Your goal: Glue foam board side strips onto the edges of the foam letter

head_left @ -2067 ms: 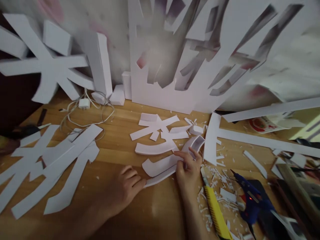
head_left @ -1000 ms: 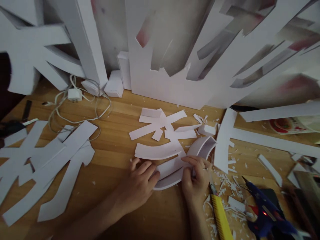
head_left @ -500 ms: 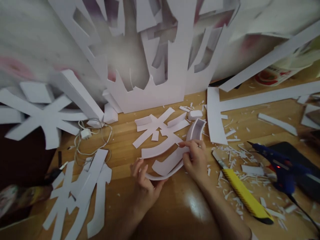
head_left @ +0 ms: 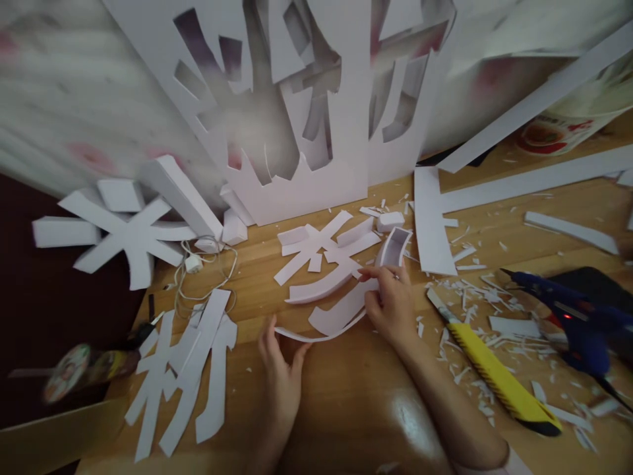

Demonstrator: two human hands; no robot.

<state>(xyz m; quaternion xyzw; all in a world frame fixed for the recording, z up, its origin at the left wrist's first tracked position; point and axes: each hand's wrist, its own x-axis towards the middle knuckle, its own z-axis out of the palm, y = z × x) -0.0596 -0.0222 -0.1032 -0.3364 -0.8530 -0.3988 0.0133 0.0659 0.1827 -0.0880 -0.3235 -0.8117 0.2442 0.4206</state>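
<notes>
In the head view, my left hand (head_left: 281, 373) pinches the free end of a thin white foam strip (head_left: 319, 338) between thumb and fingers. The strip bows along the near edge of a flat, curved white foam piece (head_left: 336, 311) lying on the table. My right hand (head_left: 393, 305) grips the strip and the curved piece where they meet, hiding part of both. Beyond it rises the walled end (head_left: 394, 247) of this piece. A star-like foam shape (head_left: 321, 245) with some upright walls lies just past my hands.
A yellow utility knife (head_left: 499, 376) with its blade out and a blue glue gun (head_left: 568, 316) with a red light lie right, among foam scraps. Cut foam shapes (head_left: 185, 369) and a white cable (head_left: 217, 277) are left. A cut-out foam sheet (head_left: 341, 178) stands behind.
My left hand has swung a little down and outward, and the strip's left end now stands farther from the curved piece. My right hand keeps its hold. The view has shifted slightly.
</notes>
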